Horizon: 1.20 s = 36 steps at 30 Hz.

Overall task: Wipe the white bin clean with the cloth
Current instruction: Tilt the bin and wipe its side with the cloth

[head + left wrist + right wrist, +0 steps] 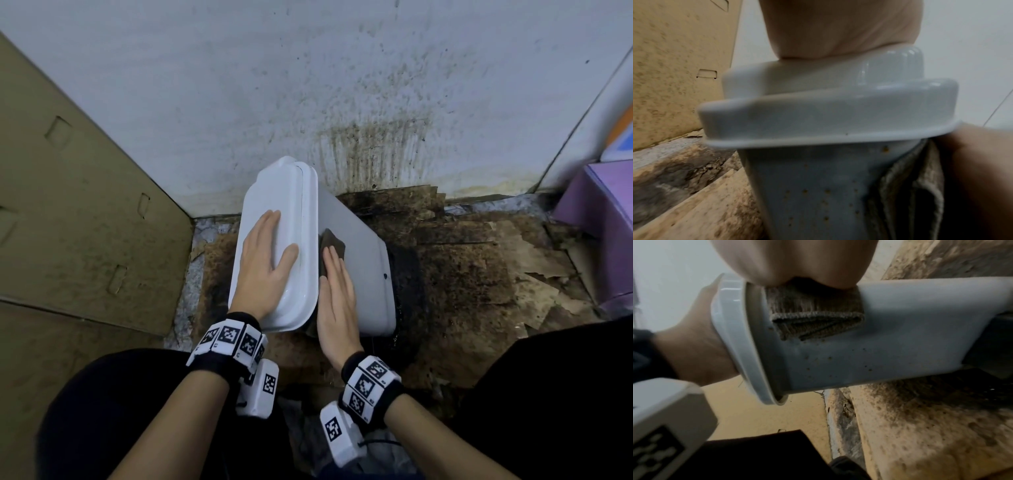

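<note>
Wall (239, 85), pale and streaked with dark stains, closes the far side; one flat cardboard sheet (68, 205) leans at the left and one purple box (603, 219) sits at the right. Floor (479, 274) is covered in torn, mould-blackened cardboard.

One white bin (363, 260) lies tipped on its side on that floor, its lid (274, 240) closed and facing left, so its inside is hidden. Small brown specks dot the bin's side wall in both wrist views, below the cloth.

Two hands work on it. Left hand (267, 263) lies flat on the lid with fingers straight and spread, pressing it and grasping nothing. Right hand (337, 301) lies flat along the bin's upper side, just beside the lid's rim, fingers straight and together, pressing one cloth (332, 245) against the plastic. That cloth, brown and folded, shows beyond the fingertips in the head view and hangs below the palm in the right wrist view (813, 313).

Each wrist bears a black band with white marker blocks.
</note>
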Each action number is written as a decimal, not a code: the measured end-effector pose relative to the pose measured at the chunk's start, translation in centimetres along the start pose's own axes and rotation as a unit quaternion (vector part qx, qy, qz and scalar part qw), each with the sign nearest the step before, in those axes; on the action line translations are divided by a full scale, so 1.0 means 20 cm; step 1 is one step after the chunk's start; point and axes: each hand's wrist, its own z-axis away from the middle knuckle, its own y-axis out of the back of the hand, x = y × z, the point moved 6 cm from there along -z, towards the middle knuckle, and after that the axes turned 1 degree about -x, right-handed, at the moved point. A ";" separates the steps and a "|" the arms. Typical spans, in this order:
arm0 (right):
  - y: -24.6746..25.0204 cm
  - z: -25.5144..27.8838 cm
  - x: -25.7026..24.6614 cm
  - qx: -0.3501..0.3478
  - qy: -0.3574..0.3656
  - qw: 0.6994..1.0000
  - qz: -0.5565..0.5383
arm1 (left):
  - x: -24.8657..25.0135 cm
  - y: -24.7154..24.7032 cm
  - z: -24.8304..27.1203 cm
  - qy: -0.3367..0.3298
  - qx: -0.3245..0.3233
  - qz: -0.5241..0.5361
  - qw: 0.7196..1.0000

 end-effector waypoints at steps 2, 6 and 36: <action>0.01 0.00 0.01 -0.006 0.002 1.000 0.006 | 0.01 -0.01 0.00 0.001 -0.001 0.002 1.000; 0.03 -0.02 0.01 0.003 -0.011 1.000 -0.020 | 0.02 -0.01 0.00 0.002 -0.003 0.004 1.000; 0.55 -0.08 -0.26 0.105 -0.004 0.992 -0.071 | 0.39 -0.20 0.04 0.068 0.009 0.276 0.959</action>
